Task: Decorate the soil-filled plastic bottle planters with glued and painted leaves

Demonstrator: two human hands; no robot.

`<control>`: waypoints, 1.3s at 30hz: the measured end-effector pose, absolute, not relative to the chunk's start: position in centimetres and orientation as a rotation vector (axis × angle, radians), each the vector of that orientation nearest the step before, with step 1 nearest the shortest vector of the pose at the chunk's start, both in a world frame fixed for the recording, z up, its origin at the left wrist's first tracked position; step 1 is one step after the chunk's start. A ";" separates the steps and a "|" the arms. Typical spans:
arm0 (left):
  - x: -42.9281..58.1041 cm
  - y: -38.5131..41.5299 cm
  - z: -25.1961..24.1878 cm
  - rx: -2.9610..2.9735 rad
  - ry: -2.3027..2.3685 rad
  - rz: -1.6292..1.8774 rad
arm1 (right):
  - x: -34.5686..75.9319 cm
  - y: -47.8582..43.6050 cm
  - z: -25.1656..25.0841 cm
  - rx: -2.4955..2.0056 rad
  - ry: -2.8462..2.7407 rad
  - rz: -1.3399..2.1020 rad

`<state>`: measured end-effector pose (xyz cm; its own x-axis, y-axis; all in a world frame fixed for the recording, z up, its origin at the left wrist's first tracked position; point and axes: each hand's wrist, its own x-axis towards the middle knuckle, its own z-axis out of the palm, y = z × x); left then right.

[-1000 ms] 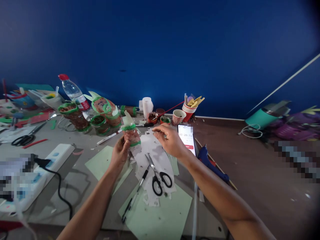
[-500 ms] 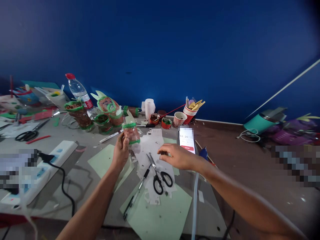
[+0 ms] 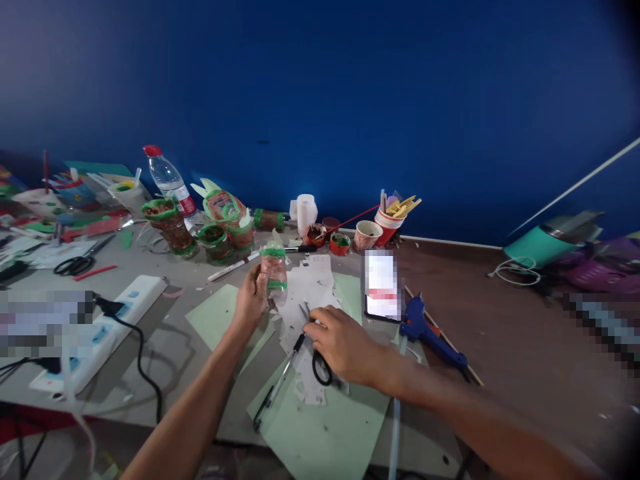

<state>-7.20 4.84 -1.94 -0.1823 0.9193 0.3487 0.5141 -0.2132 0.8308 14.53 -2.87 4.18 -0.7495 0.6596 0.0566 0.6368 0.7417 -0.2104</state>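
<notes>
A small clear plastic container [image 3: 275, 268], painted reddish brown with green bands at top and bottom, is held upright in my left hand [image 3: 253, 297]. My right hand [image 3: 343, 343] has its fingers closed over the middle of black-handled scissors [image 3: 315, 370]. The scissors' blade tips point away from me, and one handle loop shows below the hand; the other is covered. Under the scissors lie cut white paper [image 3: 316, 283] and a pale green sheet [image 3: 325, 433]. A black pen [image 3: 280, 379] rests just left of the scissors.
A phone [image 3: 383, 287] and a blue glue gun [image 3: 430, 337] lie to the right. Painted containers [image 3: 170, 227], a water bottle [image 3: 169, 177] and paper cups [image 3: 367, 235] stand along the back. A white power strip [image 3: 113, 327] with cables is at left.
My right hand has come down onto the scissors and closed over them. My left hand still holds the painted container. The view has shifted slightly, showing more of the glue gun.
</notes>
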 end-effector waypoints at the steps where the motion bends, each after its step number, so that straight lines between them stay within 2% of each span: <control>1: -7.2 4.8 -2.0 1.689 1.672 1.342 | 14.1 -2.7 3.9 -0.967 -2.847 0.212; 8: -7.3 4.6 -1.9 1.737 1.772 1.309 | 11.3 -2.2 3.4 -0.589 -2.994 -0.069; 20: -7.5 4.9 -2.1 1.630 1.860 1.297 | 11.5 -1.8 3.6 -0.323 -3.005 -0.161; 27: -7.7 5.3 -2.8 1.585 1.841 1.425 | 15.1 1.1 5.8 -0.701 -2.823 -0.275; 39: -7.8 5.2 -2.1 1.755 1.895 1.355 | 19.7 8.7 4.4 -1.377 -2.655 -0.302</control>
<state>-7.85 5.23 -2.08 -0.2597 0.8757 0.4070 0.6686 -0.1410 0.7301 19.68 8.67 4.40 -0.5730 0.7918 0.2114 0.8191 0.5622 0.1145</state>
